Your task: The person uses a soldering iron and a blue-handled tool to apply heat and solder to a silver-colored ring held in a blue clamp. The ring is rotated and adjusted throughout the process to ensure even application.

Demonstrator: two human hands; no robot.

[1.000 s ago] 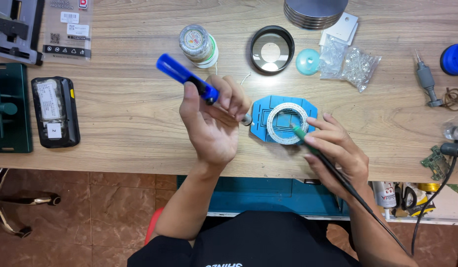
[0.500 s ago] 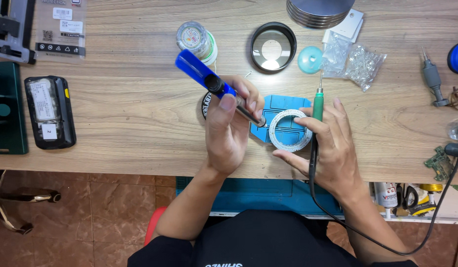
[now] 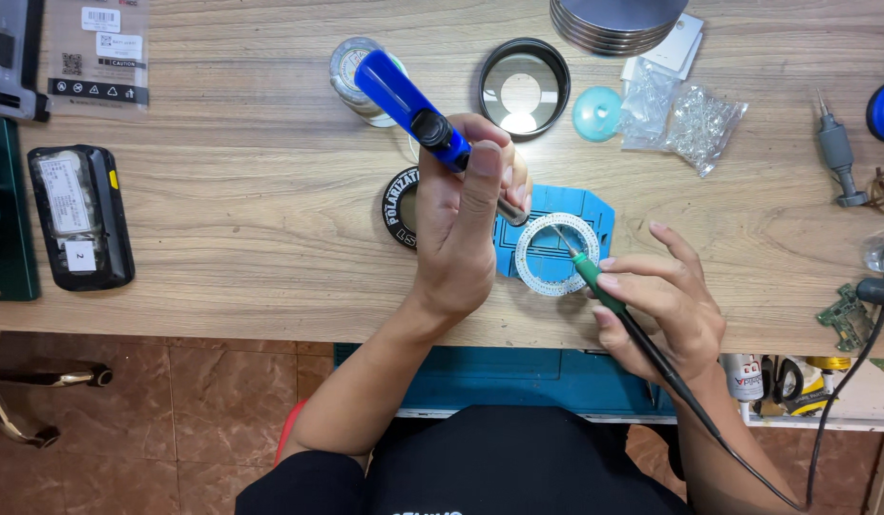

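Note:
My left hand [image 3: 461,229] grips a blue pen-shaped tool [image 3: 413,110], its metal tip angled down toward a white ring-shaped circuit board [image 3: 556,254]. The ring lies on a blue holder [image 3: 594,212] on the wooden table [image 3: 232,219]. My right hand [image 3: 661,305] holds a green-handled soldering iron [image 3: 599,281] like a pencil, its thin tip resting on the ring's upper part. The iron's black cable [image 3: 747,458] runs off past the table's near edge. A black ring [image 3: 400,208] sits half hidden behind my left hand.
At the back stand a black lens ring [image 3: 524,86], a teal cap [image 3: 596,113], clear bags of small parts [image 3: 685,119], a roll of solder [image 3: 351,72] and stacked metal discs [image 3: 613,21]. A black handheld device [image 3: 79,217] lies left. Small circuit boards [image 3: 847,319] sit at the right edge.
My right hand turned the soldering iron from upright to slanted, bringing its tip onto the white ring. The left hand with the blue tool stayed by the ring's left side.

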